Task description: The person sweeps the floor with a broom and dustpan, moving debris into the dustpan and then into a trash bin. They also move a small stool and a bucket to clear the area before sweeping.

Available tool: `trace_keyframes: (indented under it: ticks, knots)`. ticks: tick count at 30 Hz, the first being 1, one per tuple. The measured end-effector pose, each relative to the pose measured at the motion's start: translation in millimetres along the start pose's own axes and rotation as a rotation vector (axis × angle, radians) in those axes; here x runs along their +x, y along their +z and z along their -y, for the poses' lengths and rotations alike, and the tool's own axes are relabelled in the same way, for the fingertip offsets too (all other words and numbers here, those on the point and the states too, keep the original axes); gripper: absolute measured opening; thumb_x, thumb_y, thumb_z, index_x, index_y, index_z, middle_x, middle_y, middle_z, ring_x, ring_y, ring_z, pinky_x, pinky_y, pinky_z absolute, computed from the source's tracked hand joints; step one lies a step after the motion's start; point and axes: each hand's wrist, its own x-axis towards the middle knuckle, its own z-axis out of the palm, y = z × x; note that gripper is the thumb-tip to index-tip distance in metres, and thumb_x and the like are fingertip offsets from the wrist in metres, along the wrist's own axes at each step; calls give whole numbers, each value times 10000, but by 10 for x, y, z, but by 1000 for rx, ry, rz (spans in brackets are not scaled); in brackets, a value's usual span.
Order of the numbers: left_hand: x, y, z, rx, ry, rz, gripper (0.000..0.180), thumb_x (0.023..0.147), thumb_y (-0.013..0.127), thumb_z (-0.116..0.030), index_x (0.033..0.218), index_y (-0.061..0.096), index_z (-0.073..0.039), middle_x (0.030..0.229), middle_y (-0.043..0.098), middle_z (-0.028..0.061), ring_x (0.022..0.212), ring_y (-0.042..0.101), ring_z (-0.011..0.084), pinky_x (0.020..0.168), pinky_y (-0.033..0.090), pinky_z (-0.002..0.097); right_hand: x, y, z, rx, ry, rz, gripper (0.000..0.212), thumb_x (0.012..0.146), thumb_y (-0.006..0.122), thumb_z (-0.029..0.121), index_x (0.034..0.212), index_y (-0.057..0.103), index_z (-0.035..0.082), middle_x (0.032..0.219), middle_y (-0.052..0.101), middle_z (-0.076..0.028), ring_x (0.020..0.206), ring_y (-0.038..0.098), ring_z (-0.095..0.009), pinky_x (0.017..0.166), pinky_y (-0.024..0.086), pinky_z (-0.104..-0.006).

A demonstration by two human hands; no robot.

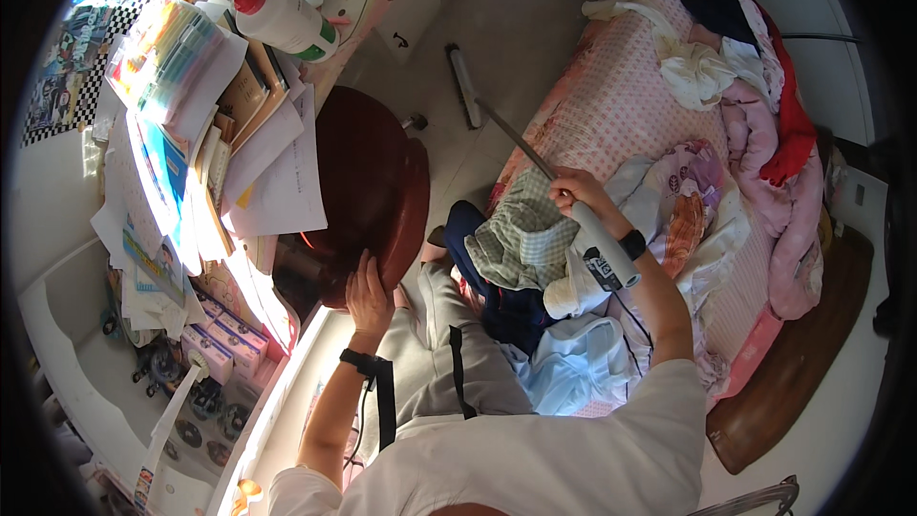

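My right hand (581,189) is closed around the thin grey pole of a long-handled floor cleaner (516,139). Its thick white-grey upper body (602,248) lies back along my right forearm. At the far end, a flat bar-shaped head (464,86) rests on the tiled floor between the desk and the bed. My left hand (368,298) lies with fingers outstretched on the near edge of a dark red-brown chair (373,172), which is partly under the desk papers.
On the left, the desk bears piled papers (277,182), a plastic case of pens (172,57) and a white red-capped bottle (287,19). The bed (611,67) on the right holds heaped clothes (583,354), some beside my legs. A wooden board (802,354) lies beyond it.
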Motion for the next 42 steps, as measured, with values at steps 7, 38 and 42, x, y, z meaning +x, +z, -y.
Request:
trace_keyframes:
  ticks: [7, 38, 42]
  knots:
    - [829, -144, 424, 184, -47, -80, 474, 764, 589, -124, 1189, 444, 27, 1017, 565, 217, 829, 577, 378, 719, 470, 435, -8, 448, -624, 768, 421, 98, 140, 854, 538, 99, 815, 476, -20, 623, 457, -51, 487, 467, -86, 410, 415, -192]
    - [2731, -1366, -789, -586, 283, 602, 386, 783, 568, -44, 1160, 483, -27, 1067, 555, 178, 919, 574, 361, 756, 484, 408, 1849, -1381, 2056, -773, -368, -491, 255, 687, 645, 186, 767, 620, -55, 639, 616, -196, 631, 651, -274, 558, 509, -393]
    - [3177, -1346, -1048, -536, 154, 571, 331, 788, 562, -12, 1117, 524, -5, 1066, 575, 160, 903, 614, 281, 773, 504, 347, 1981, -1400, 2706, -753, -398, -685, 255, 706, 625, 154, 879, 617, -33, 679, 628, -157, 593, 635, -234, 519, 496, -361]
